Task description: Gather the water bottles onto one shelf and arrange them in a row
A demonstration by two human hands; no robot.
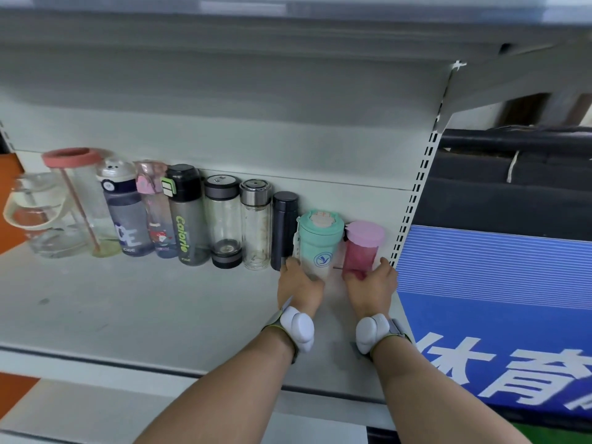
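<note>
Several water bottles stand upright in a row against the back wall of a grey shelf (144, 302). From the left: a clear jug (41, 216), a clear cup with a pink rim and straw (80, 200), a grey bottle (126, 216), a small pink-lidded bottle (157, 213), a dark "Calorie" bottle (185, 219), two glass bottles (223, 219) (256, 222) and a slim black flask (283, 225). My left hand (299, 283) grips the base of a mint green cup (318, 241). My right hand (371, 285) grips the base of a pink cup (362, 245) at the row's right end.
Another shelf (224, 36) hangs close overhead. A perforated upright (416, 200) bounds the shelf on the right, just beside the pink cup. Past it lie a blue sign with white characters (496, 299) and dark rolled mats (512, 161). The shelf's front half is bare.
</note>
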